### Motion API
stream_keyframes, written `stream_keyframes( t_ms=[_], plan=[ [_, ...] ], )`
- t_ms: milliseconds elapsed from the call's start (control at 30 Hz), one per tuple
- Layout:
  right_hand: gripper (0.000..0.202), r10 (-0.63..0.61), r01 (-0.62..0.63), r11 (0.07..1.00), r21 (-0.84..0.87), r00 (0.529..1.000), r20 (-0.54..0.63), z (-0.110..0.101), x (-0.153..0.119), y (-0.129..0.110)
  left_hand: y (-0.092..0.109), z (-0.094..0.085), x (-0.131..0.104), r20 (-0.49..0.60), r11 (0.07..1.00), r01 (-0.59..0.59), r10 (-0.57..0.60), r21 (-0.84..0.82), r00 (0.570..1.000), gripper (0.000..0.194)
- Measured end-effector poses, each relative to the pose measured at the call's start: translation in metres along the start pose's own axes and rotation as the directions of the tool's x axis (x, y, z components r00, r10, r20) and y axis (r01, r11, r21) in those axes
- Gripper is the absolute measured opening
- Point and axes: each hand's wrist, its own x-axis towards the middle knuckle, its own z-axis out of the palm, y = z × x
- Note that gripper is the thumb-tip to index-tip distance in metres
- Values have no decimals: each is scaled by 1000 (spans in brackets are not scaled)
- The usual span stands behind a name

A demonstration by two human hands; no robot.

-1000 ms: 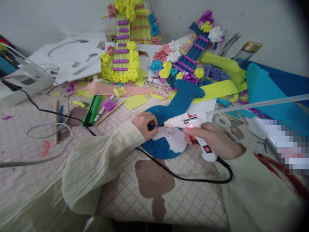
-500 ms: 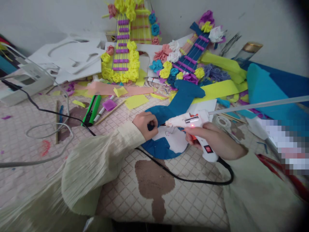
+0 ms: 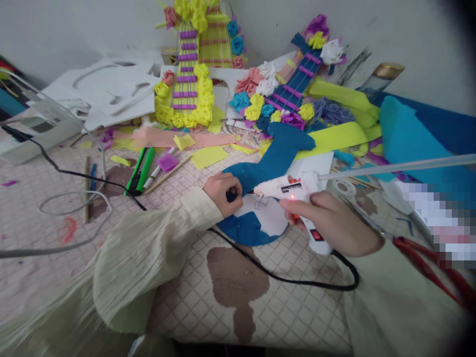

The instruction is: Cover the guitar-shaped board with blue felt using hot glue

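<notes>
A guitar-shaped piece covered in blue paper [image 3: 286,144] lies in front of me, a patch of white board [image 3: 269,215] showing on its round body. My left hand [image 3: 223,193] is closed in a pinch at the body's left side, on the edge of the blue paper. In my right hand [image 3: 327,218] is a white glue gun [image 3: 286,187] with a lit red light. Its nozzle points left, just beside my left fingertips. A clear glue stick [image 3: 394,165] sticks out of the gun's back.
Two flower-decorated paper guitars [image 3: 188,87] [image 3: 293,89] stand behind. A green cutter [image 3: 140,171] lies left, red-handled scissors [image 3: 427,263] right. The gun's black cable [image 3: 282,277] loops across the table front. A power strip [image 3: 40,129] sits far left.
The glue gun has tilted and shifted slightly left and down with my right hand. My left hand has barely moved, its pinch looking a little looser.
</notes>
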Motion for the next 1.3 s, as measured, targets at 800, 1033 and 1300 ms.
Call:
stream_keyframes(
  t_ms=[800,1033,1300],
  plan=[
    [38,-52,34,955,293,997,53,-35,-12,7,6,-8,0,46,998,28,-26,-60,999,8],
    [35,-189,5,759,652,959,213,-67,-5,22,-1,-57,4,-8,968,148,-150,203,989,9],
    [39,-150,54,828,558,980,128,-75,-2,26,-68,-110,-21,-31,621,505,-612,599,791,3]
  ],
)
